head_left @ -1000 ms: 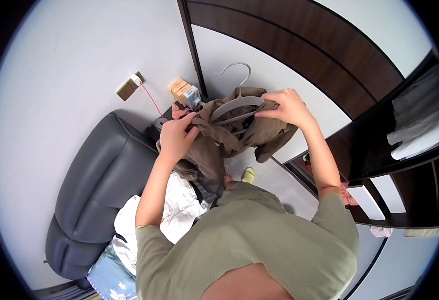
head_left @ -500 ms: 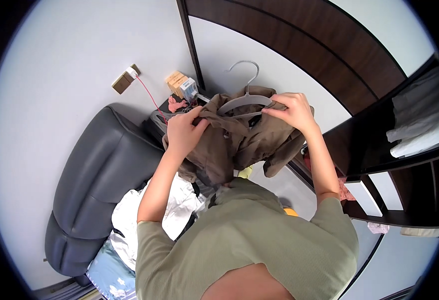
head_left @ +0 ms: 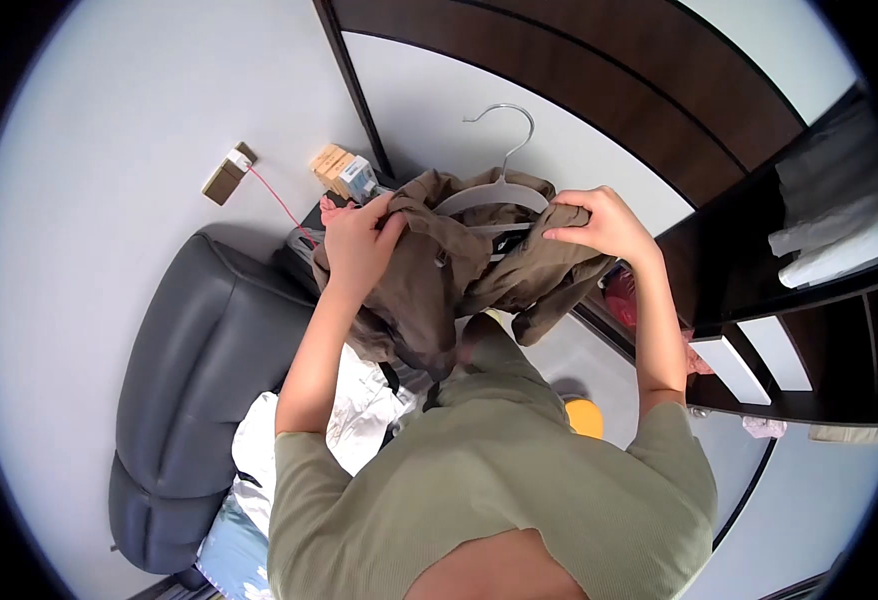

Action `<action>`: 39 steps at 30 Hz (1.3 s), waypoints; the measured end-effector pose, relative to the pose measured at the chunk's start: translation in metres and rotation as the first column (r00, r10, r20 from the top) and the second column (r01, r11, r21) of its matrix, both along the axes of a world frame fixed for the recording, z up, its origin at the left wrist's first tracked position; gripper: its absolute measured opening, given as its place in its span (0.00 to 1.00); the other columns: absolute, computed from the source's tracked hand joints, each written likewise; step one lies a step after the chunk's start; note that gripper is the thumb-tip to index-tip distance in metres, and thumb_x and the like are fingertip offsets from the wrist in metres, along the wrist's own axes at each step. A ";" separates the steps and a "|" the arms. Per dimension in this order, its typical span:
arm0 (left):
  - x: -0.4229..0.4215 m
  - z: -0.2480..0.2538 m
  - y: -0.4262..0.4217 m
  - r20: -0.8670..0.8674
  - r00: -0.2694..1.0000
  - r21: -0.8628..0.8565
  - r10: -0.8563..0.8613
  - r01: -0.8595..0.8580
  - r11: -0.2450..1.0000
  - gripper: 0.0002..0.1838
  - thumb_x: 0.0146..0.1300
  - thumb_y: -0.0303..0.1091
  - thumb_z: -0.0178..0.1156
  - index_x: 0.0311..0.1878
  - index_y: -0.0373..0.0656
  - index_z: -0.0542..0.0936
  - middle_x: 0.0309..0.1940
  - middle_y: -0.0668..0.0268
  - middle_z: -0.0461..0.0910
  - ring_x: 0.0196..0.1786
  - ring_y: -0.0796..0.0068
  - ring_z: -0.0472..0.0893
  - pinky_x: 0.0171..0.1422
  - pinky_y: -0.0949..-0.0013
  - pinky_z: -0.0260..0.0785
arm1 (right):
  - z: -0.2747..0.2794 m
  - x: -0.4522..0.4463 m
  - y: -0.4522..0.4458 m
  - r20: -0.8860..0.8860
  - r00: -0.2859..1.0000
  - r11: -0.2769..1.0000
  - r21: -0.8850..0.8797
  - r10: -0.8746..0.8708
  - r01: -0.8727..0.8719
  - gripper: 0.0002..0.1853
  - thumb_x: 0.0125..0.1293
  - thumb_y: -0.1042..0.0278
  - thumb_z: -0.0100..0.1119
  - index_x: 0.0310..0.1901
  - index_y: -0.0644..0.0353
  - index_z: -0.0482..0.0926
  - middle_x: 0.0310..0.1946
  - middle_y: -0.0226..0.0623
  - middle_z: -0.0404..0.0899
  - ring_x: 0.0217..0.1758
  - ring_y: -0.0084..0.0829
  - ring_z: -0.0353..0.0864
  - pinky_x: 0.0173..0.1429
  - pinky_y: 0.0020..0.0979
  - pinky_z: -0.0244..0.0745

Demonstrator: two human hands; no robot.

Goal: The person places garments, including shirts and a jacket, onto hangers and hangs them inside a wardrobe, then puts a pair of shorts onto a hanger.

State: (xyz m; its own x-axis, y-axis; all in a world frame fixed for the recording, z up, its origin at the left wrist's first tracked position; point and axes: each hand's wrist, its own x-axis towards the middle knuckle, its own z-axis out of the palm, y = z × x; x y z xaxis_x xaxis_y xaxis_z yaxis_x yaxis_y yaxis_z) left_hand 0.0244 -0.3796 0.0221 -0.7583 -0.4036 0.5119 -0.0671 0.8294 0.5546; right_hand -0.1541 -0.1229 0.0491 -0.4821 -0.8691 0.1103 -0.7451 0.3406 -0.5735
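Note:
A brown jacket (head_left: 409, 285) hangs in front of me on a grey clothes hanger (head_left: 494, 198) with a bare metal hook pointing up. My left hand (head_left: 359, 248) is closed on the jacket's cloth at its left upper edge. On the other side, my right hand (head_left: 611, 225) pinches the cloth near the hanger's right end, thumb below and fingers on top. Between the hands the front gapes, and the hanger's lower bar shows inside. The hook touches neither hand. Folds hide the ends of the hanger.
To the left stands a dark padded headboard (head_left: 194, 390), with white cloth (head_left: 359, 405) on the bed beside it. Small boxes (head_left: 344, 172) sit near the wall socket (head_left: 229, 175) and its red cable. An open dark wardrobe (head_left: 729, 250) is at right; a yellow round object (head_left: 584, 418) is below.
My right hand has moved slightly right, drawing the jacket's right side outward and the front wider apart. The hanger's hook has shifted a little right and up. My view has turned slightly.

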 end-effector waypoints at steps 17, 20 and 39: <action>-0.058 0.022 0.020 0.065 0.972 0.061 -0.228 0.224 0.973 0.08 0.48 0.34 0.61 0.29 0.42 0.75 0.18 0.60 0.75 0.22 0.59 0.76 0.27 0.64 0.65 | -0.020 0.010 0.089 0.365 0.930 0.976 -0.179 -0.049 0.121 0.11 0.58 0.66 0.62 0.33 0.67 0.75 0.22 0.33 0.72 0.27 0.17 0.64 0.28 0.23 0.63; -0.073 0.027 0.035 0.019 0.936 0.093 -0.350 0.347 0.933 0.09 0.46 0.35 0.61 0.31 0.42 0.76 0.18 0.60 0.75 0.23 0.59 0.77 0.28 0.64 0.67 | -0.015 0.024 0.114 0.404 0.908 0.959 -0.195 -0.112 0.205 0.10 0.59 0.69 0.61 0.34 0.67 0.74 0.21 0.33 0.70 0.26 0.16 0.63 0.28 0.22 0.61; -0.187 0.054 0.223 -0.190 0.436 0.226 -0.880 0.891 0.393 0.12 0.42 0.15 0.61 0.32 0.35 0.72 0.28 0.66 0.70 0.33 0.76 0.72 0.38 0.76 0.66 | -0.001 0.080 0.318 0.393 0.784 0.750 -0.278 -0.481 0.600 0.22 0.49 0.76 0.68 0.48 0.66 0.74 0.43 0.34 0.75 0.48 0.25 0.70 0.55 0.27 0.64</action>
State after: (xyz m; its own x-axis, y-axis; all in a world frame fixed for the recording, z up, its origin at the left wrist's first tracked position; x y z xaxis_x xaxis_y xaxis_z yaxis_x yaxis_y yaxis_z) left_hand -0.1625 -0.1561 0.0761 -0.7539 0.3715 0.5419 0.6413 0.2368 0.7298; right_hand -0.0740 0.1949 0.0477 -0.9170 -0.3703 0.1484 -0.2870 0.3540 -0.8901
